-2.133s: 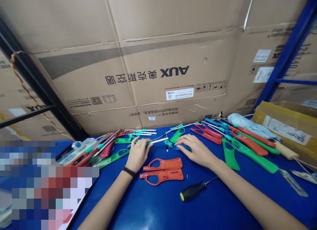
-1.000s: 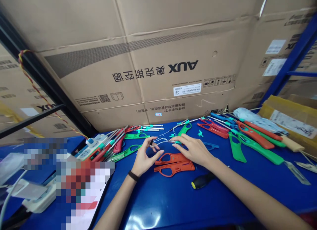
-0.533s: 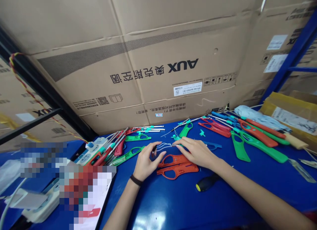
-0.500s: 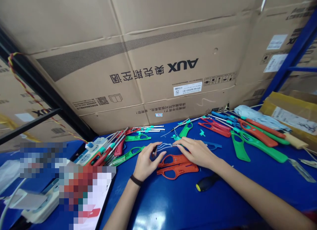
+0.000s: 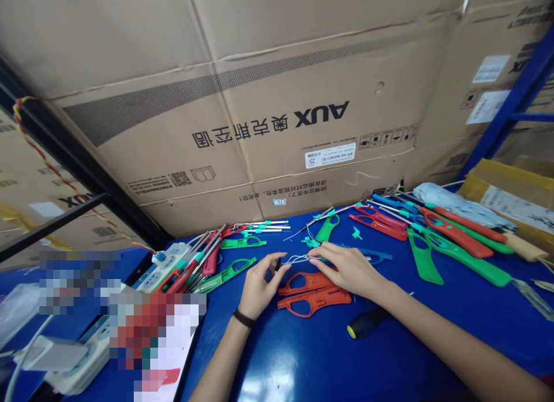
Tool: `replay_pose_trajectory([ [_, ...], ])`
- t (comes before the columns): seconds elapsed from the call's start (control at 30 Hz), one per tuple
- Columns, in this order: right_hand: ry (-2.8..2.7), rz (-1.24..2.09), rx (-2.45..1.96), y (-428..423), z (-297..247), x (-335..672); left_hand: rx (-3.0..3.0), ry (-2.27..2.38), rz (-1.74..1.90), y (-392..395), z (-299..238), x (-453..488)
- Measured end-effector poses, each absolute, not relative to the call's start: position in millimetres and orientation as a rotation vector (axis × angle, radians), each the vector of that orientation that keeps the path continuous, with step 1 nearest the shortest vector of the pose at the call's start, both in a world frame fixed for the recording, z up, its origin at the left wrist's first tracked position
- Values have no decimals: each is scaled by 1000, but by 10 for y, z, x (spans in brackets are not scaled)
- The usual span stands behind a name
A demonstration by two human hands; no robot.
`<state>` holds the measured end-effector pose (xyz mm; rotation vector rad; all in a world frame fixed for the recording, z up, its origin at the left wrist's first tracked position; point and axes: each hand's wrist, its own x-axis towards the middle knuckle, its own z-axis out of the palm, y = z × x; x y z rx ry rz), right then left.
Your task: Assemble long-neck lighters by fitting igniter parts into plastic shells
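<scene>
Thin white wires stretch between my two hands above the blue bench. My left hand pinches their small dark end piece in its fingertips. My right hand holds the other end, where a short metal part shows at the fingertips. Just below my right fingers lie two orange-red plastic lighter shell halves, apart from both hands. A blue plastic shell lies beyond my right hand, partly hidden by it.
Green and red lighter shells and metal-tipped rods lie heaped at the right and back. A black-handled screwdriver lies near my right forearm. A white power strip stands at the left, before large cardboard boxes.
My hands have drawn closer around the white wires and shifted slightly right. The wires now run taut and nearly straight between my fingers. The camera view has also shifted slightly.
</scene>
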<state>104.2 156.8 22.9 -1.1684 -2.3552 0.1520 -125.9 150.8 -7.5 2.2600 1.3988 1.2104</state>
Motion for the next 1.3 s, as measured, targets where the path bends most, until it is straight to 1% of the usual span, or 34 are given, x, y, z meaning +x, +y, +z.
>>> replay_pose_trajectory([
  [0.13, -2327, 213, -1191, 1582, 214, 1048, 2214, 1374, 1236, 1497, -46, -1244],
  [0.3, -2328, 166, -1218, 1600, 213, 1059, 2176, 1342, 1232, 1484, -22, -1228],
  [0.4, -2359, 218, -1194, 1600, 254, 1082, 2181, 1315, 1200, 1485, -21, -1227],
  [0.57, -2387, 377, -1181, 1492, 347, 1151, 2239, 1214, 1095, 1455, -2, -1195],
  [0.87, -2308, 397, -1400, 1011, 271, 1448, 2439, 922, 813, 1250, 22, -963],
  [1.1, -2159, 433, -1474, 1008, 269, 1566, 2511, 980, 730, 1272, 69, -986],
  [1.3, -2164, 489, -1375, 1152, 341, 1561, 2494, 1055, 738, 1371, 40, -1145],
])
